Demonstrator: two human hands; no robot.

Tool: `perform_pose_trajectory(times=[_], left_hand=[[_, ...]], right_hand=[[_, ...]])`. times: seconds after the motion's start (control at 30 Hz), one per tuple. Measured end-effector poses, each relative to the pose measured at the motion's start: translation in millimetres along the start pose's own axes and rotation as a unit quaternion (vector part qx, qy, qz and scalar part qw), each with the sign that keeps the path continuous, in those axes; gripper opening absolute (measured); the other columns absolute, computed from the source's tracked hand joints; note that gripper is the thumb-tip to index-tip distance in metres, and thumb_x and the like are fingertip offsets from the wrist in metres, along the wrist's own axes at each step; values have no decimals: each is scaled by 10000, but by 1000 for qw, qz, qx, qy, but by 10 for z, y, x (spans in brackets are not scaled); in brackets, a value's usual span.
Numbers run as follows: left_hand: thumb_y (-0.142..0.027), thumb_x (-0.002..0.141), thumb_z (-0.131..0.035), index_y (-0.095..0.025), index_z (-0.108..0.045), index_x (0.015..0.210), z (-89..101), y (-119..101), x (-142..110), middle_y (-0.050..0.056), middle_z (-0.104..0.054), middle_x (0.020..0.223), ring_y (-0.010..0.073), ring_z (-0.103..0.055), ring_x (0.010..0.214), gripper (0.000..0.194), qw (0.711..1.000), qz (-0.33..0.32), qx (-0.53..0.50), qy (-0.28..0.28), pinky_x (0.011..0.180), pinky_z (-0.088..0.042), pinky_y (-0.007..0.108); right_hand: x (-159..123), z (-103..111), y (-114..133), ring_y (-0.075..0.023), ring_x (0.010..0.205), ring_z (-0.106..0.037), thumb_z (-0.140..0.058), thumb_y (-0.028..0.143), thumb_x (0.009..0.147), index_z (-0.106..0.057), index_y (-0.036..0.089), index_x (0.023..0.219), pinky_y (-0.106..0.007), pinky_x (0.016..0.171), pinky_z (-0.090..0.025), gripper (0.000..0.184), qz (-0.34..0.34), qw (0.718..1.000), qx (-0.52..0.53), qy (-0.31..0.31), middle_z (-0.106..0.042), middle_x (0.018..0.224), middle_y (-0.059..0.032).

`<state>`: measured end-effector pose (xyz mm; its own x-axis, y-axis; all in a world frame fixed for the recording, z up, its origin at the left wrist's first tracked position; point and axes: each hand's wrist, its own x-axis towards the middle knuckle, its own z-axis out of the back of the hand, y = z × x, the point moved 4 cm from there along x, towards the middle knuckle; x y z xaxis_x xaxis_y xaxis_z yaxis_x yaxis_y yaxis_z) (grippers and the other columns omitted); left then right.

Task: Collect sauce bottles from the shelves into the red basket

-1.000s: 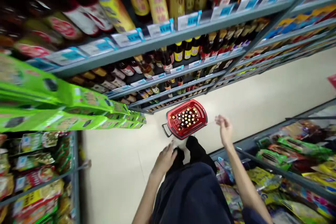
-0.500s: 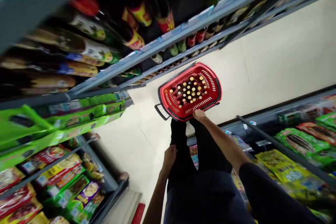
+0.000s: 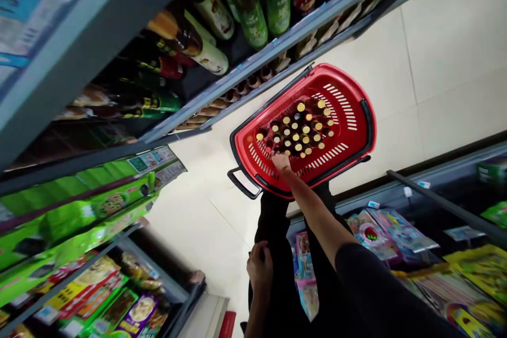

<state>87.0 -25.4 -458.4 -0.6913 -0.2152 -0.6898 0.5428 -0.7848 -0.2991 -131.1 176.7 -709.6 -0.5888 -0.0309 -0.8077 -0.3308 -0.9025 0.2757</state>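
A red plastic basket (image 3: 253, 121) with black handles rests on the floor in front of my feet. Packed inside stand several dark bottles (image 3: 295, 137) with gold and pale caps. My right hand (image 3: 281, 161) reaches down into the basket, at the near left edge of the bottle group. Its fingers are curled closed by the bottle tops, and what they hold, if anything, is hidden. My left hand (image 3: 260, 265) hangs beside my left thigh, its fingers loosely curled in with nothing visible in them. It is apart from the basket.
Shelves of bottles (image 3: 253, 21) rise just beyond the basket. Green packages (image 3: 99, 206) hang at the left above a rack of bagged snacks (image 3: 103, 290). Another snack shelf (image 3: 443, 269) with a dark rail stands close on my right. Pale floor tiles (image 3: 447, 63) stretch to the upper right.
My right hand has come from the side to the basket's near rim, then into it among the bottles. My left hand has drawn back to my thigh. The basket appears larger and closer.
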Motion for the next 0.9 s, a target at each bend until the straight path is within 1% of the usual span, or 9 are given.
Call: perform_pose_trajectory(times=[0.1,0.17,0.27,0.37,0.53,0.67,0.73,0.8,0.9], left_hand=[[-352,926,-451,-207,-692,992,-22,17,32,104,-748,1041,271,-698,982,289,1000,18,-7,20,929,-520,424],[-351,922,-444,-198,-691,1001,-14,-10,14,114,-750,1041,284,-694,984,301,999,29,-11,38,937,-517,437],[-359,921,-441,-188,-690,1006,82,-199,-60,131,-750,998,305,-696,951,313,997,29,-29,59,909,-526,460],[-386,913,-446,-179,-674,1058,358,-655,-152,141,-741,1017,303,-696,967,340,995,-4,-78,61,917,-529,457],[-518,891,-518,-145,-588,1278,1302,-1964,-489,181,-641,1332,295,-601,1240,542,968,-122,-209,70,1055,-469,443],[-670,925,-414,-120,-664,1200,2237,-3010,-1127,181,-692,1263,290,-613,1239,664,925,-195,-297,137,1093,-448,438],[-735,931,-326,-116,-705,1139,2626,-3399,-1517,179,-725,1194,289,-651,1173,755,901,-221,-328,177,1063,-473,430],[-784,911,-311,-102,-715,1132,2923,-3717,-1921,189,-736,1155,308,-672,1122,823,860,-237,-379,246,1032,-488,453],[-646,845,-649,-122,-684,1215,3299,-4115,-2488,157,-712,1230,310,-648,1166,643,795,-321,-441,266,1060,-457,435]], right_hand=[[-115,98,8,-229,1083,-647,-599,372,995,-580,146,1302,-443,933,-555,381,23,1000,11,2,-633,1241,-106],[-421,262,20,-231,1083,-649,-573,379,1007,-552,142,1337,-444,938,-546,407,36,999,21,-4,-632,1248,-114],[-1207,704,69,-229,1060,-660,-551,338,1009,-527,115,1349,-379,907,-536,407,66,996,44,-35,-637,1254,-154],[-2258,1347,162,-234,1058,-664,-561,263,971,-603,129,1210,-312,854,-523,278,116,985,73,-105,-671,1193,-162],[-4155,2618,366,-199,952,-694,-679,195,827,-645,197,1028,-280,822,-534,204,250,933,112,-234,-726,1032,-64],[-5538,3836,524,-125,606,-577,-694,341,855,-636,184,871,-225,576,-455,168,313,882,201,-288,-641,710,14],[-6073,4445,629,-94,527,-480,-721,401,842,-644,171,836,-211,521,-382,242,347,853,273,-277,-557,606,51],[-6468,5003,727,-85,550,-473,-725,439,847,-625,162,809,-206,532,-373,297,359,827,331,-280,-578,640,41],[-6910,5660,873,-97,607,-519,-746,485,826,-618,150,789,-217,577,-411,361,386,785,382,-298,-626,699,11]])
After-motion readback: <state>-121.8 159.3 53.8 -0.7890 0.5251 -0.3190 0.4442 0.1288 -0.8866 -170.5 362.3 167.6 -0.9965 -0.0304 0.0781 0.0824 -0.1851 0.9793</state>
